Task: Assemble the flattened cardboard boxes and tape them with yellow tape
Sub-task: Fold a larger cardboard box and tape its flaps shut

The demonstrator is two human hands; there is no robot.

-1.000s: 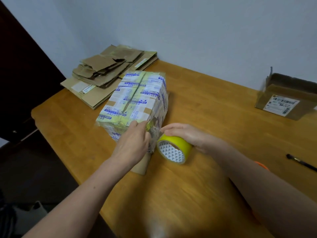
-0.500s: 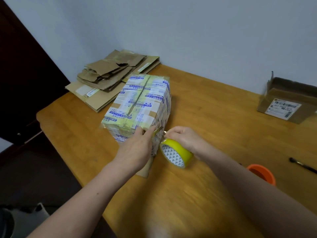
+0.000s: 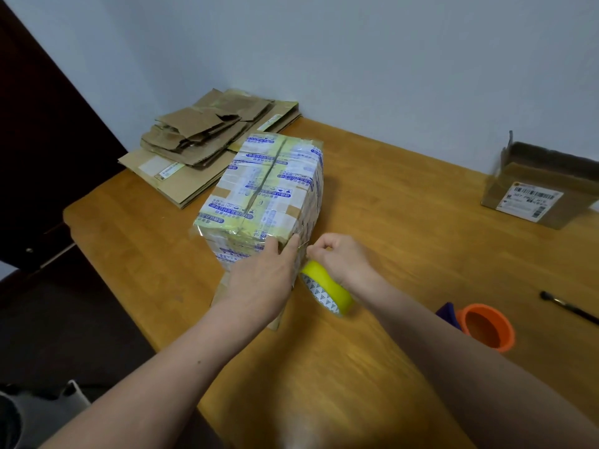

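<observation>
On the wooden table (image 3: pixel 405 196) stands a box (image 3: pixel 269 189) wrapped in printed, yellowish tape, with the person's left hand (image 3: pixel 262 280) pressed flat against its near face, fingers straight and reaching the top edge. The right hand (image 3: pixel 340 257), fingers curled, pinches the loose end of the yellow tape roll (image 3: pixel 327 291) just beside the box's near right corner. Flattened cardboard (image 3: pixel 201 150) is stacked at the far left corner, while an open cardboard box (image 3: pixel 534 186), an orange hollow cylinder (image 3: pixel 505 338) and a black pen (image 3: pixel 567 307) lie to the right.
</observation>
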